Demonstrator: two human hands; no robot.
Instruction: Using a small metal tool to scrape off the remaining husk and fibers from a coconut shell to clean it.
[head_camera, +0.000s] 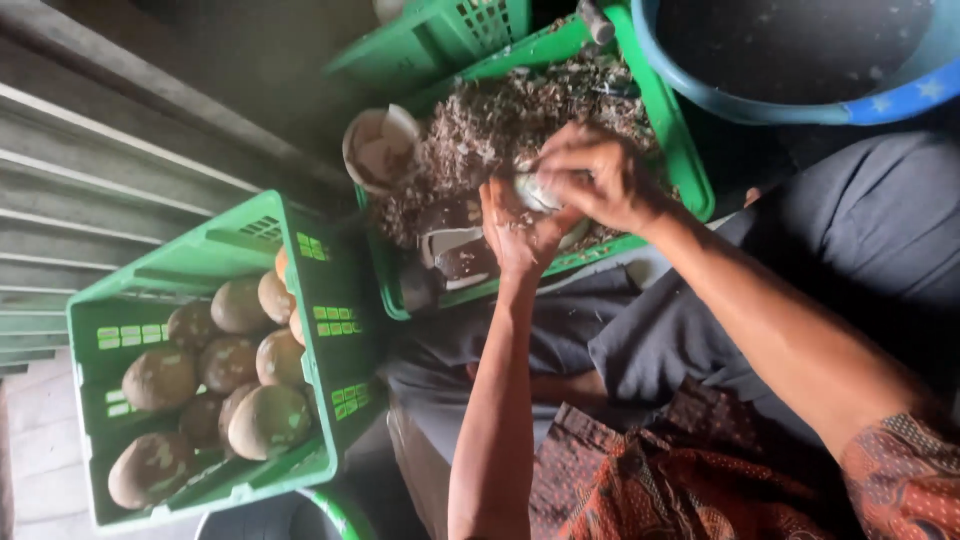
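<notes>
My left hand (515, 235) cups a small pale, whitish round piece (537, 192) from below. From above, my right hand (592, 178) closes over the same piece with its fingers curled round it. Whether it also holds a tool is hidden. Both hands are over a green plastic crate (682, 150) filled with brown and white shavings (500, 120). My forearms reach in from the bottom and lower right, above my lap in grey cloth.
A second green crate (100, 330) at the left holds several round brown husked fruits (270, 420). A pale bowl-like shell half (378, 148) sits at the shavings' edge. A blue basin (900, 100) stands at top right, a grey corrugated wall at left.
</notes>
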